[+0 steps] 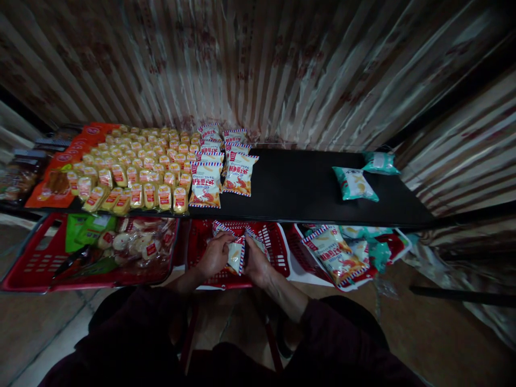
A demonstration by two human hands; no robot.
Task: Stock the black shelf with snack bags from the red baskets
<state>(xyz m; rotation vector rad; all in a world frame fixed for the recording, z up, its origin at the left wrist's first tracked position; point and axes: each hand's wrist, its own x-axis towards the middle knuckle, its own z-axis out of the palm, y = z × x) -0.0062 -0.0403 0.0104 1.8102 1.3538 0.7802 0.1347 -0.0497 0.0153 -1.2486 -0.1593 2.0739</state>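
Note:
Over the middle red basket [278,252], my left hand [214,256] and my right hand [257,262] are closed on a white snack bag [235,257] with a red-and-blue striped edge. The bag stands tilted between my hands, and my fingers partly cover it. Parts of similar bags show just behind my fingers; whether I hold these too, I cannot tell. Matching snack bags [205,185] lie in two overlapping columns on the black shelf [282,185], beyond my hands.
Many small yellow wrapped cakes [137,161] fill the shelf's left part, beside orange packets [60,180]. Two teal bags [355,184] lie at the right. The left basket [28,263] holds green packets and wrapped cakes; the right basket [355,285] holds snack bags [332,255].

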